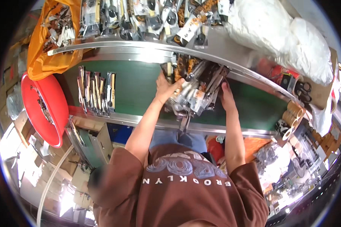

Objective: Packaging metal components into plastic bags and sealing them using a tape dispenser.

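Between my two hands is a loose pile of packaged cutlery sets, in clear and dark printed sleeves, over the green work surface. My left hand grips the pile's left side, thumb stretched across the packets. Along the right side my right hand presses against the packets, its fingers partly hidden behind them. Some packets poke out toward me past the near metal edge. To the left, a separate row of slim cutlery packets lies side by side on the green surface.
A metal shelf edge runs across the far side, with many cutlery packets behind it. At left are an orange bag and a red basin. White plastic bags, scissors and tape rolls are at right.
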Tool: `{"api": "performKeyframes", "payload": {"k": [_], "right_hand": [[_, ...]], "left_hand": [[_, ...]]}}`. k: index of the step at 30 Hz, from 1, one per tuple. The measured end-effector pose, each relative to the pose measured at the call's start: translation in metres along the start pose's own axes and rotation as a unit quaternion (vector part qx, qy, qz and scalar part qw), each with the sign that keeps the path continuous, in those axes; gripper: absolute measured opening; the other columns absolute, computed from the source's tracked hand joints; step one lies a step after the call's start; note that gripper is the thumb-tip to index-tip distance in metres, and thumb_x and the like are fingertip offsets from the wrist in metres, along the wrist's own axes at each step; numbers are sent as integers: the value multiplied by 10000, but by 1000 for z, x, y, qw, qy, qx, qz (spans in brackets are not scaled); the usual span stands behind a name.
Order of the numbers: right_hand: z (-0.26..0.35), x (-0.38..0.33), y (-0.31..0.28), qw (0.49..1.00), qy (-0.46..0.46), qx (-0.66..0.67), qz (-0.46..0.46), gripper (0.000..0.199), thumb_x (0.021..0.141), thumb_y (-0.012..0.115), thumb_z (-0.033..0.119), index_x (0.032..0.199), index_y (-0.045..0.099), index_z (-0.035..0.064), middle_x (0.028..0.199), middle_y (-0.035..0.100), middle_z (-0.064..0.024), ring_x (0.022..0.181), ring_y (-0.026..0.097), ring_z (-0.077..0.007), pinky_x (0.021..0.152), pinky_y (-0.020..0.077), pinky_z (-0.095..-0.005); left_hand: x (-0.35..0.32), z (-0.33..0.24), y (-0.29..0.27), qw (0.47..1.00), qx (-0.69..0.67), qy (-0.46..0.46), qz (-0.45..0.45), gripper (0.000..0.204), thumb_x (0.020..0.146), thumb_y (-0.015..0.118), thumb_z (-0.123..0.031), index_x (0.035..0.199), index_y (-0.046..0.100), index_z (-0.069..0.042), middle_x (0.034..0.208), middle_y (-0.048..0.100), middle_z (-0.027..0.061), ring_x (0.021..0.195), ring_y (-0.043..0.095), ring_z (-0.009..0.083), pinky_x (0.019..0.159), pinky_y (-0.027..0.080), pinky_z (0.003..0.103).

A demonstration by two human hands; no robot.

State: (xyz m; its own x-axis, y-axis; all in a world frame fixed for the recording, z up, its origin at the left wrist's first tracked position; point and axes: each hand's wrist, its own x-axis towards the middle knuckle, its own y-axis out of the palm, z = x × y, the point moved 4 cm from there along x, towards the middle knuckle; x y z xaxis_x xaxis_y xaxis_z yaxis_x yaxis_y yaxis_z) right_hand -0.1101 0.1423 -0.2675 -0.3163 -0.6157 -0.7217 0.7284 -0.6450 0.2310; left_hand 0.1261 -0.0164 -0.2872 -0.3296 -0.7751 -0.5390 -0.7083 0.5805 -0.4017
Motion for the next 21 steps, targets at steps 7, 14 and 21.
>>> {"api": "performKeyframes", "payload": {"k": [7,14,21], "right_hand": [[-7,24,41,986,-79,-91,-115,561,816,653,301,1241,425,14,1110,558,-64,995,527,-157,868,410,-301],[-1,9,51,996,84,4,2,498,818,641,334,1163,483,12,981,603,-62,835,587,-147,744,470,-288],[-48,-97,67,998,46,26,-23,654,711,737,302,1209,432,9,1069,568,-72,940,553,-163,820,464,-302]], "left_hand": [[-4,-32,43,989,-143,-7,28,1042,631,775,-422,1315,185,97,1205,472,237,1108,487,304,975,354,346],[3,-55,40,929,-235,-121,258,842,705,737,-409,1271,346,77,1123,546,192,1000,555,224,889,430,303],[-100,-65,-3,944,-186,-115,246,759,701,733,-392,1246,413,29,1120,556,151,1044,524,224,916,397,317]]}}
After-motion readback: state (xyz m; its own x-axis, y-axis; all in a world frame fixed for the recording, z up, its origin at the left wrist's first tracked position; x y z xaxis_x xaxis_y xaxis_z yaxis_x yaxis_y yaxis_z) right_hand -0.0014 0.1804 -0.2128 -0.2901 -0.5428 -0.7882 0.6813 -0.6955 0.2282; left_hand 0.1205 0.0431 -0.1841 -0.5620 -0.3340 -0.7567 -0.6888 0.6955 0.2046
